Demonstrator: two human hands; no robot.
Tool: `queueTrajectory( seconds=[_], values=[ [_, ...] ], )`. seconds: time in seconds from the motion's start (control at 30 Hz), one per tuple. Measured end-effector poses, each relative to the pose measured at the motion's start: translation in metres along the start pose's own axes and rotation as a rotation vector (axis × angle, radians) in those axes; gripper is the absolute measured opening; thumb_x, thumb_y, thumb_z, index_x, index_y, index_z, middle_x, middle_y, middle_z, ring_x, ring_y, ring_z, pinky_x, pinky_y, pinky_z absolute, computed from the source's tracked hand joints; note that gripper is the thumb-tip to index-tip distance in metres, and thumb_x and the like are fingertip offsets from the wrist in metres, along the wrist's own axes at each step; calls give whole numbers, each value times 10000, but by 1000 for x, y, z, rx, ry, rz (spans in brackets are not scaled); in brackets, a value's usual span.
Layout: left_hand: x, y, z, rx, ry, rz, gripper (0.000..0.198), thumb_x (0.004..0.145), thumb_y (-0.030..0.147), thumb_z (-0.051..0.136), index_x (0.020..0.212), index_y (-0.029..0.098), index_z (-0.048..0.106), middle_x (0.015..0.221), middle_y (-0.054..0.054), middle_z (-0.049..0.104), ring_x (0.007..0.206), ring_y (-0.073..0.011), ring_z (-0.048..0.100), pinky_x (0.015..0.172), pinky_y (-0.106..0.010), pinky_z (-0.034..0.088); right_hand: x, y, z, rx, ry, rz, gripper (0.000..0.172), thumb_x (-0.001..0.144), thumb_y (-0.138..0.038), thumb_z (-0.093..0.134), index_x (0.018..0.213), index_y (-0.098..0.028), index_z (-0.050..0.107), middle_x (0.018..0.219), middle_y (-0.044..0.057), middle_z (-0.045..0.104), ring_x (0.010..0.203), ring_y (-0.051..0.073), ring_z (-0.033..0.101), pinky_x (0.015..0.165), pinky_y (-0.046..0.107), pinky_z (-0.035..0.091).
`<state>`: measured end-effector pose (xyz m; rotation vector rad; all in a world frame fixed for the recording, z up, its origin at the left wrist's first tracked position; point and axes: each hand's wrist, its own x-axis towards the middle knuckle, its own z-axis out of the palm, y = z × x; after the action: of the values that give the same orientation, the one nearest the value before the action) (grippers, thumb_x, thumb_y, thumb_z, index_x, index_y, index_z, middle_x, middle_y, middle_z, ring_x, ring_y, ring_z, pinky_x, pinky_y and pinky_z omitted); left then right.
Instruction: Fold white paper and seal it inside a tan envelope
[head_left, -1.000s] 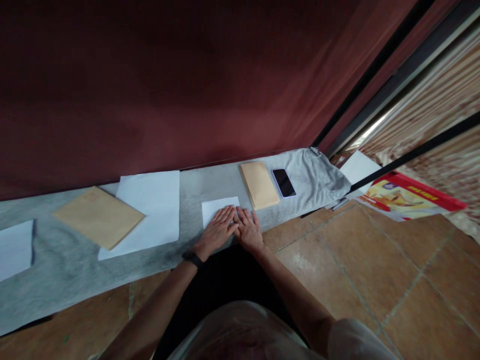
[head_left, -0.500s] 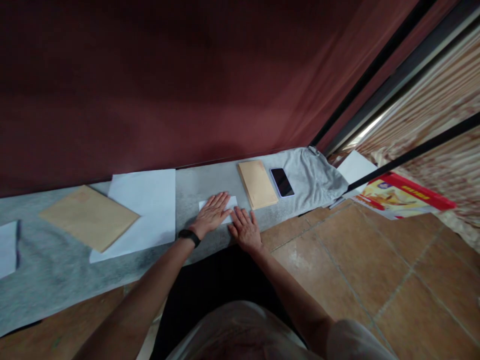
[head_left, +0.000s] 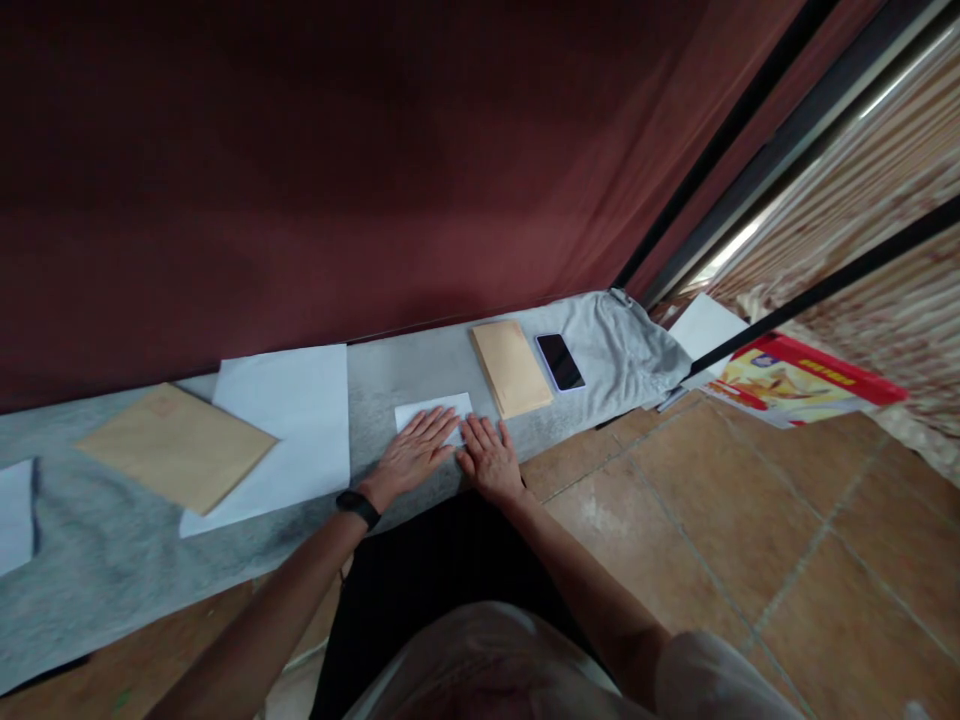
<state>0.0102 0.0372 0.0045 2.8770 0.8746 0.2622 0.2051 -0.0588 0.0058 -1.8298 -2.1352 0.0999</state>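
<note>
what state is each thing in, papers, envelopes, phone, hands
grey cloth mat: spread out, bunched at its right end
small white rectangular paper: flat on the mat, partly under the hands
left hand: open, palm down on that paper
right hand: open, palm down at the paper's right edge
large white paper sheet: flat, unfolded
large brown paper envelope: flat, overlapping that sheet
small tan paper envelope: flat
black rectangular smartphone: face up, screen dark

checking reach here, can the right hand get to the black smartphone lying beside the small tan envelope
Probably yes. The right hand lies flat and empty on the grey cloth; the black smartphone lies face up just beyond the small tan envelope, nothing over it.
</note>
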Motion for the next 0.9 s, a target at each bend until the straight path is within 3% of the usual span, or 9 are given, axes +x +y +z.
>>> queueTrajectory(
  seconds=[0.23, 0.5, 0.63, 0.77, 0.9],
  values=[
    [-2, -5, -4, -25, -31, 43, 599, 1056, 478, 275, 1596, 219, 291, 1646, -53, 346, 1536, -175, 255, 1270, -404, 171, 0, -1, 0, 10, 3, 11, 559, 1056, -467, 401, 1548, -200, 397, 1611, 83, 400, 1493, 282, 354, 1246, 525, 181],
    [32, -24, -2, 11, -104, -93, 605, 1051, 410, 196, 1597, 166, 287, 1659, -60, 306, 1550, -190, 220, 1273, -413, 154, 1, -1, 1, -3, -9, 27, 573, 1050, -484, 408, 1557, -217, 379, 1612, 75, 400, 1492, 273, 358, 1249, 517, 182],
    [42, -27, -6, 35, -75, -203, 612, 1041, 400, 210, 1605, 171, 271, 1659, -61, 307, 1557, -198, 197, 1277, -417, 129, 1, -2, 1, -5, -6, 35, 603, 1051, -489, 402, 1565, -176, 359, 1613, 96, 394, 1494, 272, 353, 1250, 509, 187],
    [36, -13, -3, 46, 27, -324, 622, 1034, 385, 224, 1612, 155, 240, 1659, -93, 300, 1557, -225, 198, 1274, -451, 147, 1, -2, 1, 3, 1, 31, 611, 1054, -491, 389, 1562, -153, 359, 1613, 104, 391, 1503, 274, 337, 1254, 508, 173],
    [14, 18, 3, 16, 61, -169, 603, 1037, 350, 239, 1593, 122, 283, 1649, -120, 320, 1541, -229, 254, 1269, -446, 199, 0, -1, 2, 17, -2, 34, 565, 1065, -428, 368, 1566, -165, 356, 1620, 100, 378, 1507, 269, 333, 1255, 516, 166]
  ],
)
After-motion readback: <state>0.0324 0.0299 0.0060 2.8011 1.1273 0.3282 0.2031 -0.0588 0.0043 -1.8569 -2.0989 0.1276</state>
